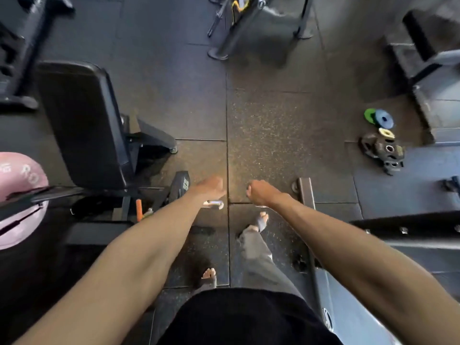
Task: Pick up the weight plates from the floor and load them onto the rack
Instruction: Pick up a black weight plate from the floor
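Head view. Weight plates (382, 140): small cluster flat on the rubber floor (273, 120), at about two o'clock from both hands, well apart. Right hand (261, 194): loosely fisted, empty, the nearer one. Left hand (211, 188): fingers extended; cannot tell whether it holds anything. Rack: cannot identify for certain.

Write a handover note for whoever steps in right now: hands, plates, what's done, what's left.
Left hand: empty, fingers loosely open.
Right hand: empty, curled into a loose fist.
Plates: small green, blue and yellow-white plates plus a pile of black plates lie on the floor, ahead to the right, out of reach.
Done: nothing visibly loaded.
Left: walk over, lift the plates, load them on the rack.
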### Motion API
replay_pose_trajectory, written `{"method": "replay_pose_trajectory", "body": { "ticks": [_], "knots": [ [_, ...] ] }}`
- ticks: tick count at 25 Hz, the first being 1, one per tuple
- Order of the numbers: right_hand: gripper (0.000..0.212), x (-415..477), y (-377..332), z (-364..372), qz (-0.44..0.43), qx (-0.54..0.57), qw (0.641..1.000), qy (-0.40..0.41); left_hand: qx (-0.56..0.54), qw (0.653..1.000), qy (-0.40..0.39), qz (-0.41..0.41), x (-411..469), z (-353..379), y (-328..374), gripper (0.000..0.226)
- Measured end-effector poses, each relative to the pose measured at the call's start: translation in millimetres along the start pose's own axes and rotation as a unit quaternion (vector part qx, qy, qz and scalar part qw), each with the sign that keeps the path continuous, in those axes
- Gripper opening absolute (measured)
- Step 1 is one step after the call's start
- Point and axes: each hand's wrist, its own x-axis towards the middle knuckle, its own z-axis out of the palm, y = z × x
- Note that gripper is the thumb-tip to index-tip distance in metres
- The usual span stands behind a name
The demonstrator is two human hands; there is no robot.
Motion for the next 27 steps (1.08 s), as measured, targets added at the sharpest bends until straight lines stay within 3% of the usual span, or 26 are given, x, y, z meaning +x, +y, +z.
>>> {"method": "replay_pose_trajectory", "body": {
  "ticks": [6,11,17,20,27],
  "knots": [
    [0.032,112,54,-99,-0.014,-0.013,0.999,-0.027,-0.028,0.998,0.020,-0.054,128,-85,56,0.024],
    [0.026,185,117,-244,0.027,0.034,0.998,0.036,-0.002,0.999,0.053,0.014,243,-198,167,0.018],
    [0.032,265,202,-365,0.102,0.099,0.987,0.081,0.042,0.994,-0.006,0.097,380,-291,278,0.016],
    [0.031,302,246,-416,0.151,0.159,0.970,0.104,0.113,0.984,-0.049,0.132,451,-331,329,0.020],
    [0.032,337,340,-517,0.294,0.305,0.890,0.168,0.263,0.923,-0.117,0.255,581,-412,475,0.016]
  ]
}}
